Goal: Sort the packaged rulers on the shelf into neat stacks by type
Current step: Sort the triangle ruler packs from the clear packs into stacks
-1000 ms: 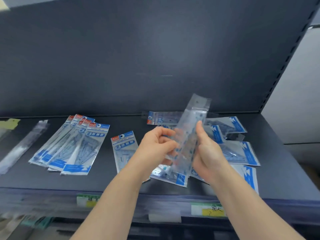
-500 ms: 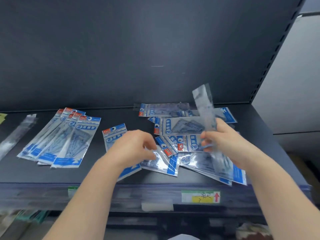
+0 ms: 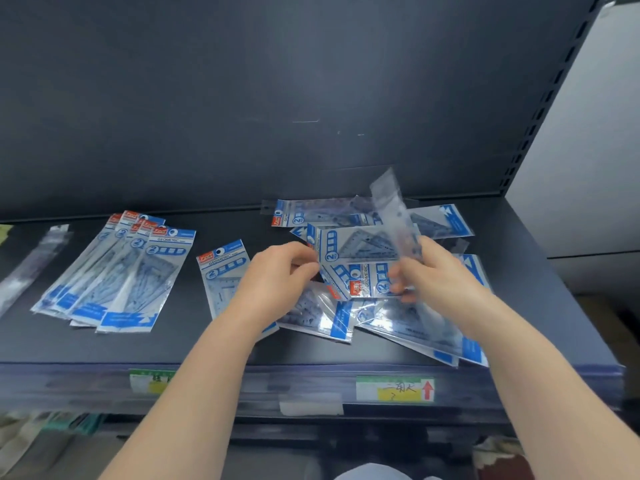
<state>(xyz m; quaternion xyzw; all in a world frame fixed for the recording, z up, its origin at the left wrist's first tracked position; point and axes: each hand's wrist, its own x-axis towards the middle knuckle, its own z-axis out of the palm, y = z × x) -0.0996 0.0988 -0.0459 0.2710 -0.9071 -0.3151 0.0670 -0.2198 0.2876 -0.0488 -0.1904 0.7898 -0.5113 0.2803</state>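
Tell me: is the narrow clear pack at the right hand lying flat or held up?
Held up. The right hand grips the narrow clear pack low down; its top stands above the loose pile.

A shop aisle is what is being looked at here. A dark metal shelf [image 3: 104, 344] is seen, backed by a plain dark panel [image 3: 277, 81] and flanked on the right by a slotted upright [image 3: 540, 109] of the kind used in store racking. Along the front edge a clear price strip [image 3: 311, 379] is fitted, and tags are slotted into it: a green-and-yellow label [image 3: 394, 389] with handwriting and a red arrow [image 3: 428, 390], and another green label [image 3: 150, 381] further left. Stock is laid out in multiples: identical blue-headed packets marked GEOMETRIC are fanned in a stack [image 3: 114, 275], and more are heaped in a loose pile [image 3: 381, 258], all in printed retail wrap. More goods [image 3: 52, 424] are glimpsed, blurred, on the level below.
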